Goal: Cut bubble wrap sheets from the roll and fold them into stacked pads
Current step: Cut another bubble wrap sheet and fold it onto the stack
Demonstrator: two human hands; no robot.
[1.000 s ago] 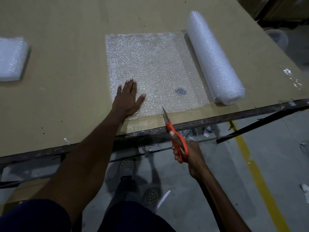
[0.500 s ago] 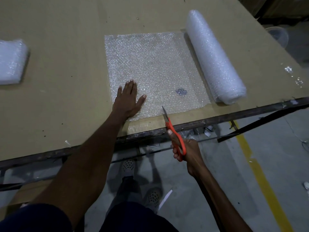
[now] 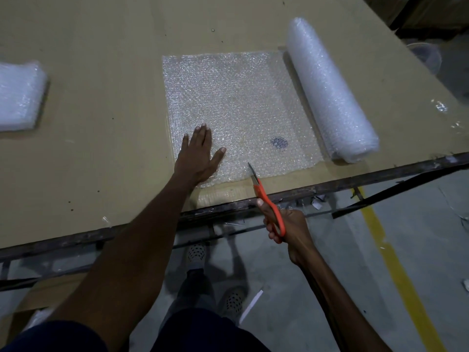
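1. Plainly, the left hand [image 3: 199, 154] lies flat with fingers straight, pressing the near-left corner of the unrolled sheet [image 3: 236, 107] onto the table [image 3: 101, 123]; the sheet runs right to the roll [image 3: 330, 90], and it appears not yet cut free
2. Meanwhile the right hand [image 3: 286, 229] grips the orange scissors [image 3: 266, 201], whose blades look nearly closed, the tip touching or just over the sheet's near edge, fairly close to the left thumb
3. Likely risk: a cut started here would run through the middle of the sheet, well left of the roll, giving a narrow or uneven piece
4. With only one corner pinned, the light film could bunch or skid ahead of the blades, so the cut line may wander or tear ragged
5. Should the blades veer left, they would come near the thumb
6. The roll sits close to the table's near edge; a tug on the sheet might roll it or pull it askew
7. A folded pad [image 3: 17, 97] lies far left, well apart, so uneven pieces would stack poorly on it
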